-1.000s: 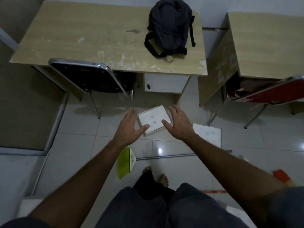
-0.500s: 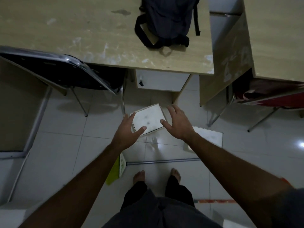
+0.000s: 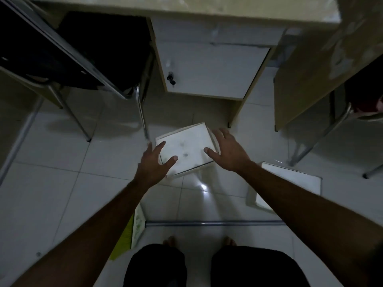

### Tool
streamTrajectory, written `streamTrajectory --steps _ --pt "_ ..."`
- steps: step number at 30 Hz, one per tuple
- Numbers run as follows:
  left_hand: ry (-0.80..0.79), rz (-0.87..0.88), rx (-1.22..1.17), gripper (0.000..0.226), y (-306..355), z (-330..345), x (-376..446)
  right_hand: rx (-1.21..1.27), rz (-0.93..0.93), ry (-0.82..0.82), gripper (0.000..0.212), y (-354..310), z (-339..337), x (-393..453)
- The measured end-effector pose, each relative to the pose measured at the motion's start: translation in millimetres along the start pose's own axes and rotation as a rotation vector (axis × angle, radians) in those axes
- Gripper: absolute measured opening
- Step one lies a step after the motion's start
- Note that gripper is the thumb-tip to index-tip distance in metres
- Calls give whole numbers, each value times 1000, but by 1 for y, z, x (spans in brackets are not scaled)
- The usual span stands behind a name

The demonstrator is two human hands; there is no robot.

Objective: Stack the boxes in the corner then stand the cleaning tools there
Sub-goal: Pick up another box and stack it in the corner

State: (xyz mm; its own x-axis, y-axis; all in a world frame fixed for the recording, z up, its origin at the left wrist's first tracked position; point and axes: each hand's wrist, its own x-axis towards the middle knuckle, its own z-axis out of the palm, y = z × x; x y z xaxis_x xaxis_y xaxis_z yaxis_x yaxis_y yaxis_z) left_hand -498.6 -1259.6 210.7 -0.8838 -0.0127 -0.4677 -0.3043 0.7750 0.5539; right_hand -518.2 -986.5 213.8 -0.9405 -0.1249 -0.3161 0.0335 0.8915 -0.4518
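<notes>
Both hands, left (image 3: 152,162) and right (image 3: 227,151), spread open, flank the white box (image 3: 185,149) on the floor. It looks light, stiff and smooth; grip its opposite side walls.

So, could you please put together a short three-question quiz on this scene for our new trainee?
1. True or false: the white box between the two hands is already lifted onto the desk.
2. Which lies under the person's right forearm? A) a second white box B) a bucket C) a backpack
3. Fill in: the long metal handle lying across the floor in front of the feet joins a ____-coloured brush head.

Key:
1. False; it sits on the floor tiles, with the left hand and right hand spread at its sides.
2. A
3. Green
</notes>
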Motion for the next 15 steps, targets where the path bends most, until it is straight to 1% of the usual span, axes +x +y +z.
streamTrajectory --steps 3,7,12,15 --pt "19 -4 -10 84 -35 38 40 4 -1 -7 82 35 46 36" --pt "40 1 -70 90 -81 84 95 8 17 -2 86 77 103 83" --pt "78 2 -156 87 -122 137 145 44 48 -15 91 116 163 126" --pt "145 3 -220 84 -139 159 164 97 89 -28 97 133 187 146"
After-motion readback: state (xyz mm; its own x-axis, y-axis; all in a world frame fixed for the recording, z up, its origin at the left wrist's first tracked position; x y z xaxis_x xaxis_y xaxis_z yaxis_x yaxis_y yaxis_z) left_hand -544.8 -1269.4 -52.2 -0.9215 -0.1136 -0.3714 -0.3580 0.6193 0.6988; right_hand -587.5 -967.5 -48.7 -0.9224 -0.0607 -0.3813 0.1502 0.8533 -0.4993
